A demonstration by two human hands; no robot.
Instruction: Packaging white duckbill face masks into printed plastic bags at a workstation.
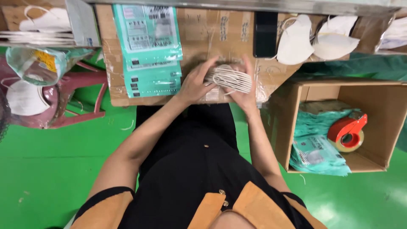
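Note:
A stack of white folded face masks point(229, 79) with loose ear loops is held between both hands over a cardboard work surface point(207, 38). My left hand point(196, 82) grips the stack's left side, fingers curled over its top. On the right side my right hand point(246, 91) closes round the stack from beneath. Teal printed packaging bags point(149, 46) lie on the cardboard just left of my hands.
An open cardboard box point(381, 110) at right holds teal bags point(318, 148) and a red tape dispenser point(348, 132). Loose white masks point(313, 40) lie at the top right, more masks point(42, 21) top left. A red plastic stool point(80, 97) stands left on the green floor.

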